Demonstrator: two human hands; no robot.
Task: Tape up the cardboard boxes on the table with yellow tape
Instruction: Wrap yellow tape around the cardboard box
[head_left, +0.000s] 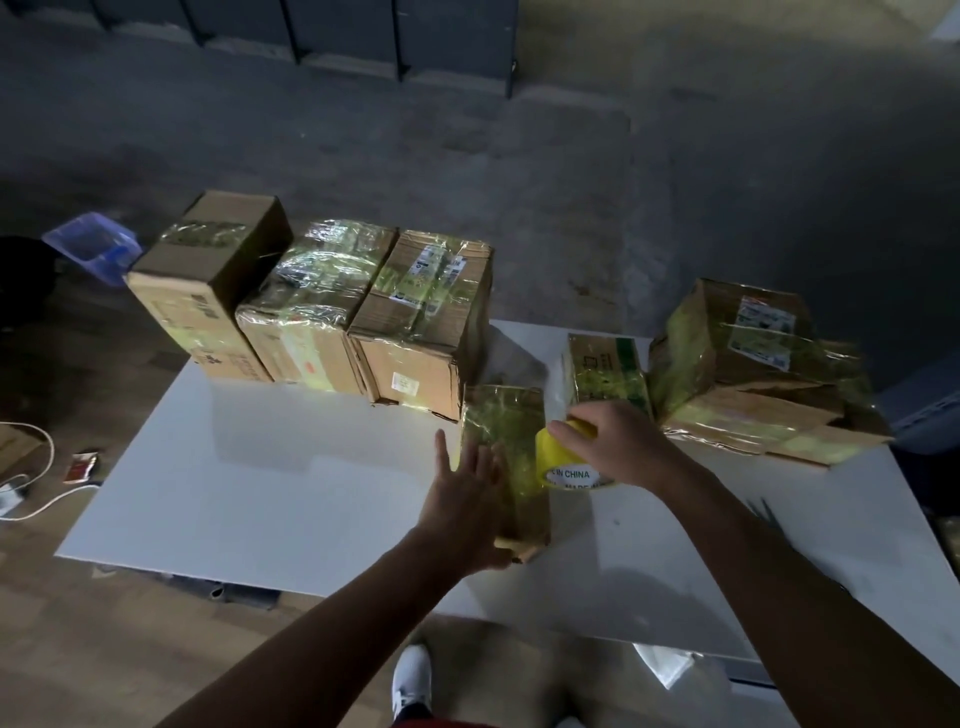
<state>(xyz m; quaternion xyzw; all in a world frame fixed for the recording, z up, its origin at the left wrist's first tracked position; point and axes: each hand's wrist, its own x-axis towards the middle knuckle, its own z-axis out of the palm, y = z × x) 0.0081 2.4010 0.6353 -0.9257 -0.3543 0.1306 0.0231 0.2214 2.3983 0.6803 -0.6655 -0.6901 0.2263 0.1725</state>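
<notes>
A small cardboard box (506, 441) wrapped in yellow tape lies at the middle of the white table (270, 478). My left hand (467, 504) rests flat against its left side with fingers straight. My right hand (618, 441) grips a roll of yellow tape (563, 462) just to the right of the box, and a strip of tape runs up from the roll. Three taped boxes (322, 306) stand in a row at the back left. A small green-printed box (605, 374) and a large crumpled taped box (748, 364) sit at the back right.
A blue plastic bin (93, 247) sits on the floor beyond the table's left corner. White cables and a power strip (15, 493) lie on the floor at the left. Dark scissors (766, 512) lie on the table by my right forearm.
</notes>
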